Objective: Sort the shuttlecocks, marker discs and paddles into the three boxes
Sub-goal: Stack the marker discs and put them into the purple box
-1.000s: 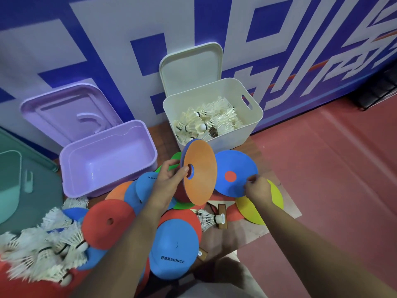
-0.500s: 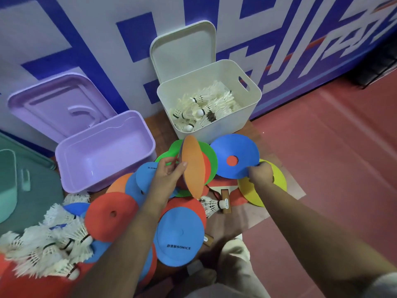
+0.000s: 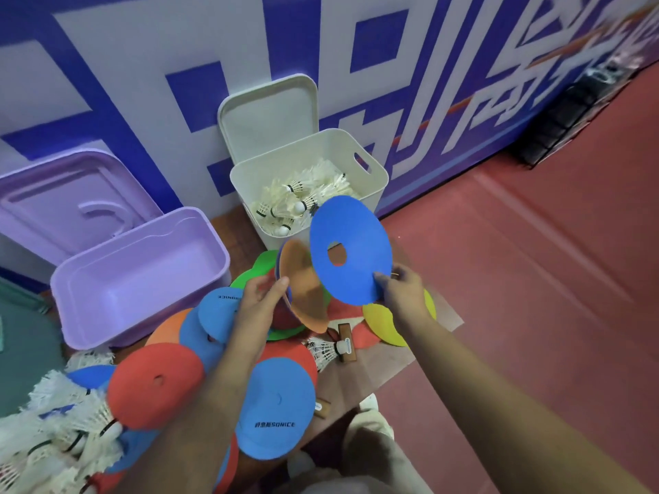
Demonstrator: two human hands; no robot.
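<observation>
Aloft, one orange disc (image 3: 303, 292), one blue disc (image 3: 356, 276)

Left grip (image 3: 262, 297) and right grip (image 3: 403, 294) raised side by side (each pinching).

Red floor (image 3: 535, 279): purple box (image 3: 107, 326), white box (image 3: 376, 194), disc pile (image 3: 155, 383)

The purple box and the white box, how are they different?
The purple box looks empty; the white box holds shuttlecocks. The purple box is low and wide; the white box is taller and narrower. The white box has a handle slot in its side; I see none on the purple box. Both are open.
</observation>
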